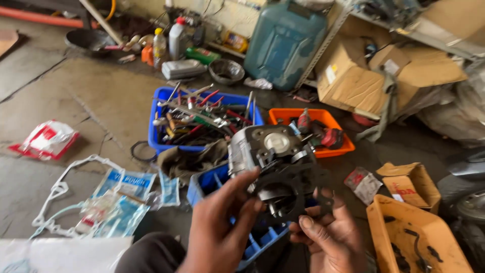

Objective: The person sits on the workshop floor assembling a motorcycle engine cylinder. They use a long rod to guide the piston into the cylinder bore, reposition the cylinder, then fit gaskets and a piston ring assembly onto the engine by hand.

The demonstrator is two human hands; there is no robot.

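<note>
Plainly, the grey metal engine cylinder block point(270, 151) sits up over a blue plastic crate point(217, 182) near the bottom middle of the concrete floor point(76, 101), with a thin black gasket point(283, 194) held against its lower face. The left hand point(222, 227) is curled, fingers reaching up to the block's side and the gasket's edge; the right hand point(326, 235) is half closed, thumb and fingertips pinching the gasket's lower rim. Whether either hand bears the block's weight I cannot tell.

By the look of it, the block is heavy, rigid and probably oily, best gripped by its solid finned sides rather than the machined face. The gasket seems light, floppy and easily torn, so it wants holding at its wider edges, flat.

Behind the block stands a blue tray of hand tools point(202, 119), and to its right an orange tray point(313, 129) with small parts. A teal jerry can point(285, 43) stands towards the far edge by cardboard boxes point(374, 76). A white gasket outline point(60, 189) and plastic pouches point(121, 197) lie at the left; an orange bin point(414, 237) sits at the right corner.
</note>
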